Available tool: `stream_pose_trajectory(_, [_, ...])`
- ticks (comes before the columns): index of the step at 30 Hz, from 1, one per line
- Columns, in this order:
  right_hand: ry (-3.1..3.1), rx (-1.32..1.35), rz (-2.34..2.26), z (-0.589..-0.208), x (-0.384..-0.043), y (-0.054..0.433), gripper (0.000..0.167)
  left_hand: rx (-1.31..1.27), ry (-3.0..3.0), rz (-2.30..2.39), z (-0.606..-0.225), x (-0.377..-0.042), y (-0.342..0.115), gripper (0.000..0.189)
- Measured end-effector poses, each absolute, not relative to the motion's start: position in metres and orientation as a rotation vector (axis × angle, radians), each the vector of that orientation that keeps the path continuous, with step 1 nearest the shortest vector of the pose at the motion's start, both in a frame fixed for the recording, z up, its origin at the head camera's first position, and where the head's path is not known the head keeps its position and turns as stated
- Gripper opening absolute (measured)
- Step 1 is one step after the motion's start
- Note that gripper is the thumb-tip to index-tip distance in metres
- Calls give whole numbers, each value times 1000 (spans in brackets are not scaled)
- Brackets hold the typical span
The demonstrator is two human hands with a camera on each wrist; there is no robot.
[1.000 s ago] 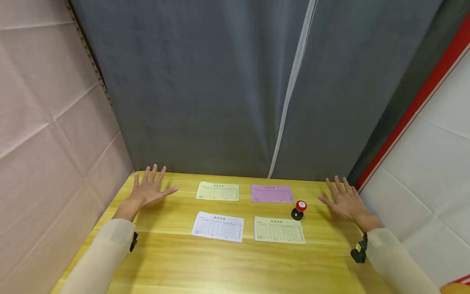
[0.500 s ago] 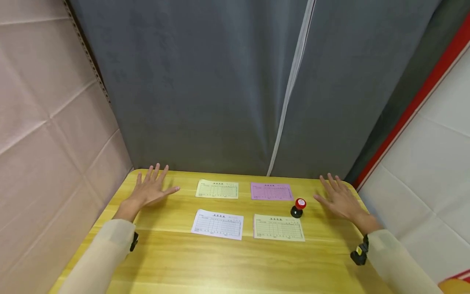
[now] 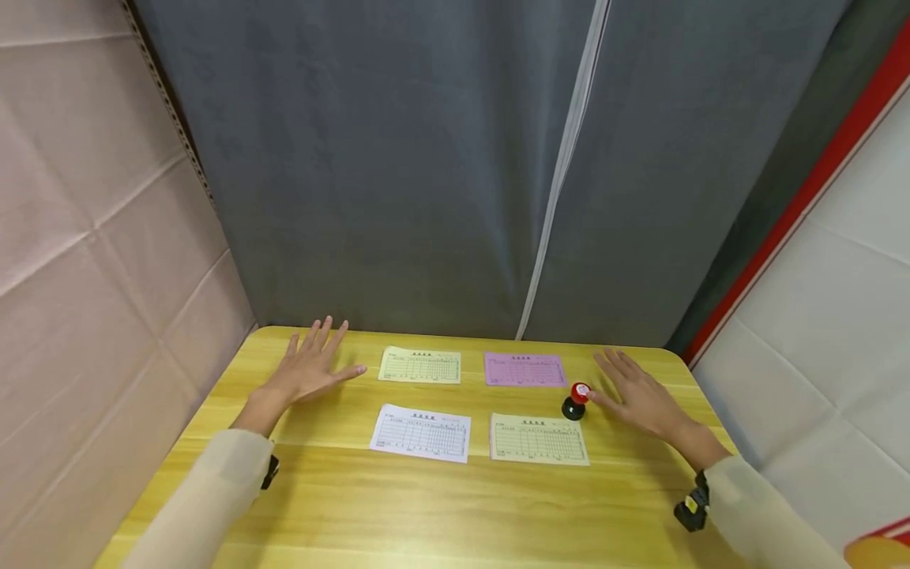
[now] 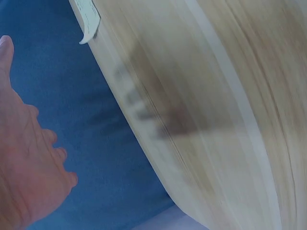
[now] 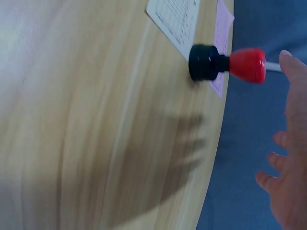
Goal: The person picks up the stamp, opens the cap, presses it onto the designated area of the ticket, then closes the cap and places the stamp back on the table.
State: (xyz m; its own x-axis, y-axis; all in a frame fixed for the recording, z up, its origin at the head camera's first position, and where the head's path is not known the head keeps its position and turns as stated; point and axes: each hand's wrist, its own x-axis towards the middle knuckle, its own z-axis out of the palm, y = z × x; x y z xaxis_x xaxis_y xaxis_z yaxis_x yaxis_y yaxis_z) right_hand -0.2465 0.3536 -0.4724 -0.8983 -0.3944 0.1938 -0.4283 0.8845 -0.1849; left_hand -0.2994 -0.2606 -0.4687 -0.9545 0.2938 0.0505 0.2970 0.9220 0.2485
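The right hand (image 3: pixel 643 399), fingers spread and holding nothing, hovers just right of the stamp (image 3: pixel 577 401), so reaching looks underway; next, fingers must close round its red knob, while the left hand (image 3: pixel 310 367) lies flat and empty far left of the stamp

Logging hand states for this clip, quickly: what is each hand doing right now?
Left hand: open, fingers spread, holding nothing.
Right hand: open, holding nothing, beside the red-topped stamp.

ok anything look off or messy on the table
Nothing stands out. Four forms lie flat in a loose two-by-two grid on the table, the white form turned a little askew. The stamp stands upright beside the pink form. Both hands, left and right, are open and hold nothing.
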Motion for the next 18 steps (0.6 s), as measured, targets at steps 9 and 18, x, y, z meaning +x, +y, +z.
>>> stream_pose_trajectory(9, [-2862, 687, 352, -483, -240, 338, 81, -557, -3023, -429, -482, -293, -243, 105])
stream_pose_trajectory(18, [-2800, 694, 448, -498, -242, 327, 70, -627, -3000, -510, -491, -284, -219, 103])
